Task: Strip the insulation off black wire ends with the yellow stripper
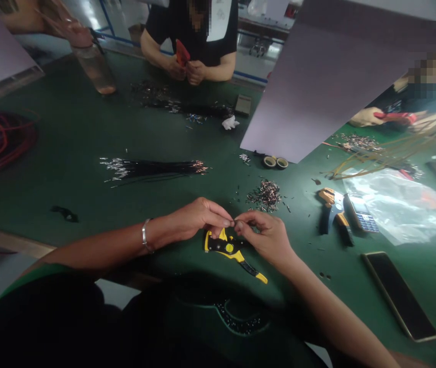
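Observation:
My left hand (204,217) and my right hand (266,235) meet fingertip to fingertip, both in a pinch. A small dark thing shows between them, too small to name. Just below the fingers lies a yellow and black wire stripper (229,248) on the green table (164,138), partly covered by my left fingers. Beyond my right hand is a heap of small wire scraps (266,195). A bundle of black wires (156,168) lies farther left, with silvery ends on one side and copper ends on the other.
Two tape rolls (275,162) sit beside a grey panel (298,87). To the right are orange and black pliers (335,214), a keypad phone (361,212), a plastic bag (402,209) and a smartphone (400,296). Co-workers' hands hold red tools. A bottle (95,69) stands far left.

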Action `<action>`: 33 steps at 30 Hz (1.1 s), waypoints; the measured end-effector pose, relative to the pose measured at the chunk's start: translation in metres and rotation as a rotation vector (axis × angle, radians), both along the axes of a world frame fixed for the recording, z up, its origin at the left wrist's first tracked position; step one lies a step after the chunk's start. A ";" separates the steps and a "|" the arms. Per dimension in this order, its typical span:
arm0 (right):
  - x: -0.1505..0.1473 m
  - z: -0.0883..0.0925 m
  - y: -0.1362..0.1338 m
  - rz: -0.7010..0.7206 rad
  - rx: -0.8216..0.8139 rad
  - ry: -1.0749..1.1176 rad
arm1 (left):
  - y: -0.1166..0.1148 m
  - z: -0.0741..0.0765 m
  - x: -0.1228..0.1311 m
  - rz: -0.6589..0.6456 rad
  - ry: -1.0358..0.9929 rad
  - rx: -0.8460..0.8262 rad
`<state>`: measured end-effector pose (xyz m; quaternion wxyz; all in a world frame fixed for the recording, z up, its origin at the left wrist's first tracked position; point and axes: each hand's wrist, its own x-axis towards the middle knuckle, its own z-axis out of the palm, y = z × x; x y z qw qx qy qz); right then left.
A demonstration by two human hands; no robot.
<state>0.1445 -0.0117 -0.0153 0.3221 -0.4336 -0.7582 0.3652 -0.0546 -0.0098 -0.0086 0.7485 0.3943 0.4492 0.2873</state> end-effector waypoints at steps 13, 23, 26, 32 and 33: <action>0.018 -0.008 -0.017 0.201 0.117 -0.347 | 0.004 0.003 -0.007 0.058 0.094 0.215; 0.026 -0.032 -0.034 0.206 0.220 -0.471 | 0.011 0.004 -0.012 0.114 0.060 0.103; 0.031 -0.039 -0.027 0.148 0.181 -0.289 | 0.014 0.004 -0.015 0.139 0.043 0.093; 0.055 -0.034 -0.014 0.055 -0.377 0.089 | 0.019 0.011 -0.024 0.193 0.070 0.169; 0.058 -0.032 -0.013 0.059 -0.466 0.177 | 0.020 0.014 -0.025 0.200 0.082 0.184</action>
